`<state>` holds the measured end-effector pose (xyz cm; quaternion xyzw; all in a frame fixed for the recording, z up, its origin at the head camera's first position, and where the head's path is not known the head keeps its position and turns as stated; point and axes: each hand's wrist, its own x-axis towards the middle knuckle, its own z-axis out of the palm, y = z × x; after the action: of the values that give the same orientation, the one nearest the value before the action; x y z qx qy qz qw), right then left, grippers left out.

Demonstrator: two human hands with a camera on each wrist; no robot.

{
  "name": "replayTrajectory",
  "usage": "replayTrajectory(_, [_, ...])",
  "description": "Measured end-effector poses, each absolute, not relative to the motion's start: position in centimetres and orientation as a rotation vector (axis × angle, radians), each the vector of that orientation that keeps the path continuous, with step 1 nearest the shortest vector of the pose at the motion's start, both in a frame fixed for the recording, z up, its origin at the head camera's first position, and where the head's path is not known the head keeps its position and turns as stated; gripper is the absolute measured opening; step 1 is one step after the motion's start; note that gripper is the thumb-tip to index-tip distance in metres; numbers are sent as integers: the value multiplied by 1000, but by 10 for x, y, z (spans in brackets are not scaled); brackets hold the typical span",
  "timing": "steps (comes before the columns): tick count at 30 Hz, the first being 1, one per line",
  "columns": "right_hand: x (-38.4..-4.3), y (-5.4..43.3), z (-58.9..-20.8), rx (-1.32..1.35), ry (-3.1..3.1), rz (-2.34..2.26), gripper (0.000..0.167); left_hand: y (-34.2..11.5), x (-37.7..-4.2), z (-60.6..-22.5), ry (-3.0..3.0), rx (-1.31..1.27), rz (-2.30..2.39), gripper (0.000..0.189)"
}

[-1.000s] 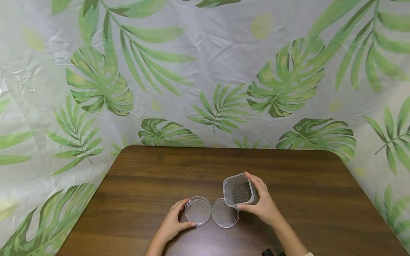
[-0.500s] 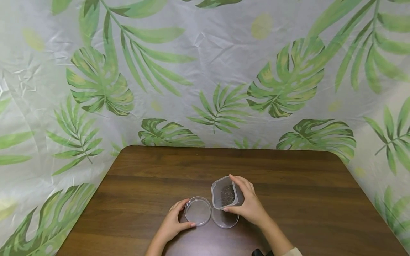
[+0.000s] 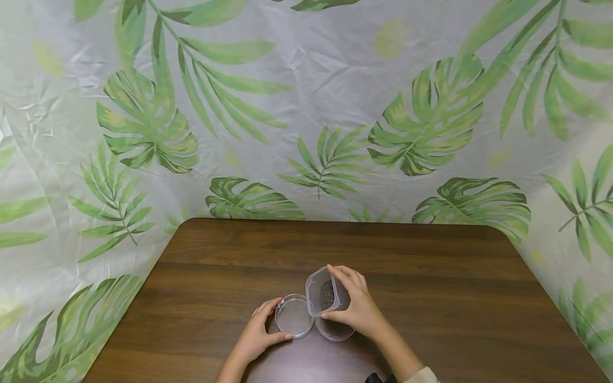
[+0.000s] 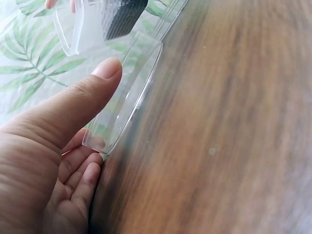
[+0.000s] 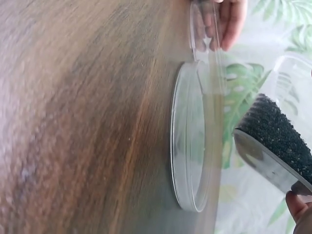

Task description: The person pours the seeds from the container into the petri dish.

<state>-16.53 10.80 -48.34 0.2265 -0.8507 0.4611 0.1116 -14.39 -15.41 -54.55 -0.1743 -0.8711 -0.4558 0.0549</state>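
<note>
My left hand (image 3: 256,334) holds a clear round petri dish (image 3: 294,319) by its rim, thumb at the near side and fingers at the far side. Touching or nearly touching it on the right is a second clear dish (image 5: 189,136), partly covered in the head view. Above these dishes my right hand (image 3: 360,309) grips a translucent square plastic tub (image 3: 314,291), thumb on the near edge. The tub tilts to the left. Dark, soil-like granules (image 5: 278,129) lie banked against its lower wall, and none are seen falling. Both dishes look empty in the wrist views.
The brown wooden table (image 3: 230,255) has rounded far corners. A leaf-patterned sheet (image 3: 330,106) hangs behind it. Something small and black (image 3: 374,378) shows at the bottom edge near my right forearm.
My right hand has carried the tub leftward, from above the right dish to where the two dishes meet, tilting it further. My left hand and both dishes have stayed in place.
</note>
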Motion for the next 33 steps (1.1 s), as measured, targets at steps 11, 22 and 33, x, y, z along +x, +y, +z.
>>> replayTrajectory(11, [-167,100,-485,736,-2509,1249,95,-155,-143,-544,-2658,-520,-1381,80])
replayTrajectory(22, [-171,93,-484,770,-2559,1145,93,-155,-142,-543,-2708,-515,-1408,81])
replayTrajectory(33, [-173,87,-483,854,-2562,974,93,-154,-142,-542,-2692,-516,-1403,81])
